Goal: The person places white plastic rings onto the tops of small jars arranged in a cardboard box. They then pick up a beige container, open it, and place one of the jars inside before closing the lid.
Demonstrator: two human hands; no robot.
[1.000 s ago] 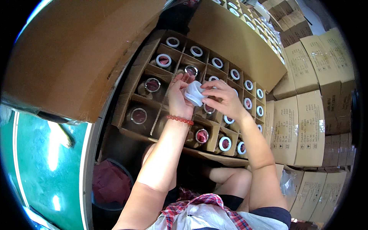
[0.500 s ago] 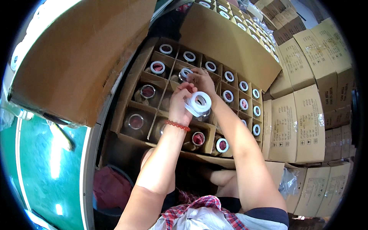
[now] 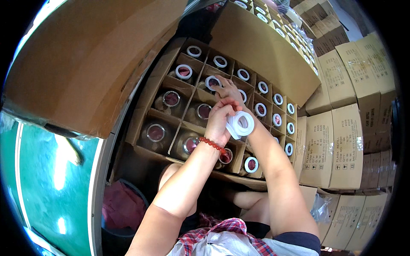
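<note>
My left hand (image 3: 218, 121), with a red bead bracelet on the wrist, holds a small stack of white rings (image 3: 241, 124) above the open carton (image 3: 141, 115). My right hand (image 3: 229, 91) reaches past it to a glass bottle in a middle cell. Its fingertips pinch a white ring (image 3: 212, 81) sitting on that bottle's mouth. The carton has cardboard dividers with one glass bottle per cell. Several bottles at the back and right wear white rings (image 3: 184, 71). Bottles at the near left, such as one bare bottle (image 3: 155, 132), have none.
A large cardboard flap (image 3: 85, 59) hangs at the upper left and another flap (image 3: 256, 47) stands behind the carton. Stacked closed cartons (image 3: 341, 145) fill the right side. A green surface (image 3: 51, 179) lies at the left, and a dark bin with red cloth (image 3: 121, 207) below.
My right hand has left the ring stack and reached forward to a bottle in a middle cell with one ring. My left hand has kept hold of the stack.
</note>
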